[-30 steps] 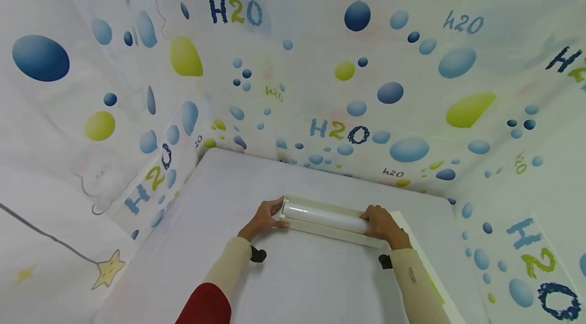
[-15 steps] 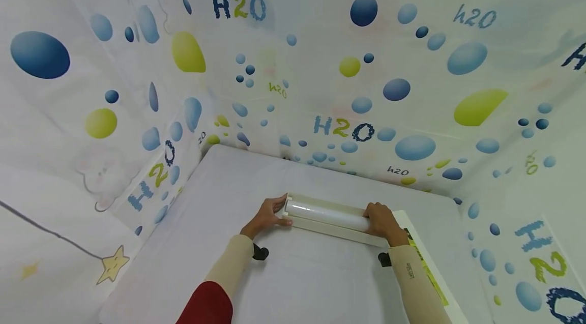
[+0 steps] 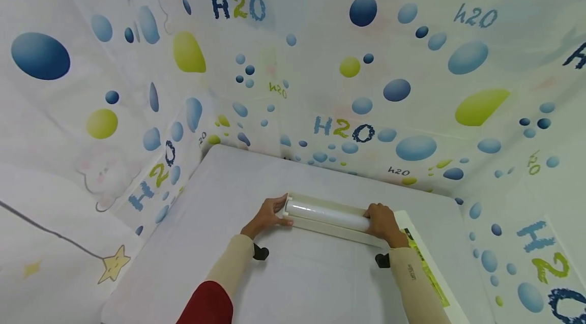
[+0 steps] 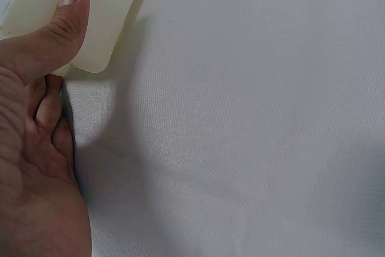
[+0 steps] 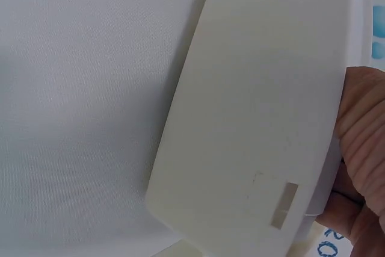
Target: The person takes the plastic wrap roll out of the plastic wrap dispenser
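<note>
A long cream plastic holder (image 3: 339, 233) lies across the white table, with a glossy, whitish roll of film (image 3: 327, 213) sitting lengthwise in it. My left hand (image 3: 267, 217) grips the holder's left end, thumb (image 4: 73, 10) along the near side and fingers behind. At the other end, my right hand (image 3: 382, 222) reaches over the top and holds the roll. In the right wrist view the holder's smooth front wall (image 5: 252, 100), with a small slot near its end, covers part of the right fingers.
On the right, partly under my right forearm, lies a long white box or cover with a yellow-green label (image 3: 430, 273). The white tabletop (image 3: 311, 288) meets walls of printed sheeting (image 3: 293, 75) at the back and sides.
The head view has shifted slightly, so the label beside my right sleeve shows more. Both hands keep their hold, and the holder and roll stay about where they were.
</note>
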The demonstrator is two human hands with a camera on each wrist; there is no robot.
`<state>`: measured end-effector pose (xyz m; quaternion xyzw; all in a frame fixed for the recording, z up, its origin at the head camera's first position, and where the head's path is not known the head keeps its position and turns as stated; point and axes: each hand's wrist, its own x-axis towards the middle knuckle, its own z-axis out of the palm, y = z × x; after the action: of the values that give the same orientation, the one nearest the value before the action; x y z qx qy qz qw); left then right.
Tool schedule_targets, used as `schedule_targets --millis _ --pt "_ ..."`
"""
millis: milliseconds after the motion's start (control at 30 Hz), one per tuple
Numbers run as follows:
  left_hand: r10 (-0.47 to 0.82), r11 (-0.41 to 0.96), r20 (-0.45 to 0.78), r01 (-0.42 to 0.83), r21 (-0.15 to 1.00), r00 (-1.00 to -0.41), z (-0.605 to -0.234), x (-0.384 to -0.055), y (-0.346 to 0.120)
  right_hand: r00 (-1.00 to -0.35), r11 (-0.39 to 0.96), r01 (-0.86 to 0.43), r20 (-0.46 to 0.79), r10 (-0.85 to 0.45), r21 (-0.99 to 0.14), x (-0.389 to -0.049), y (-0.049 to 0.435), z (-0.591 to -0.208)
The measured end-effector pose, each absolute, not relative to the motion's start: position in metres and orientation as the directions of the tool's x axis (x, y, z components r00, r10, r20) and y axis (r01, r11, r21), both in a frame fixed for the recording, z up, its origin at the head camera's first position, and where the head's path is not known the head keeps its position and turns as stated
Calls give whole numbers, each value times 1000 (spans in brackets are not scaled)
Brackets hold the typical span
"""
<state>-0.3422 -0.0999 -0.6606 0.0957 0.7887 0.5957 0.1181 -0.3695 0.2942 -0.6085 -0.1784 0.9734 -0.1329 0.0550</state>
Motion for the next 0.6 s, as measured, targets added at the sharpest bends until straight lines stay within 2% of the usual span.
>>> schedule_targets --millis 400,600 --pt "313 260 -29 56 964 -949 -659 -342 -99 -926 896 -338 -67 -371 -286 -370 297 -605" --pt "301 254 -50 29 967 -952 -656 -340 -99 -933 903 -314 -83 -351 -292 -369 296 -600"
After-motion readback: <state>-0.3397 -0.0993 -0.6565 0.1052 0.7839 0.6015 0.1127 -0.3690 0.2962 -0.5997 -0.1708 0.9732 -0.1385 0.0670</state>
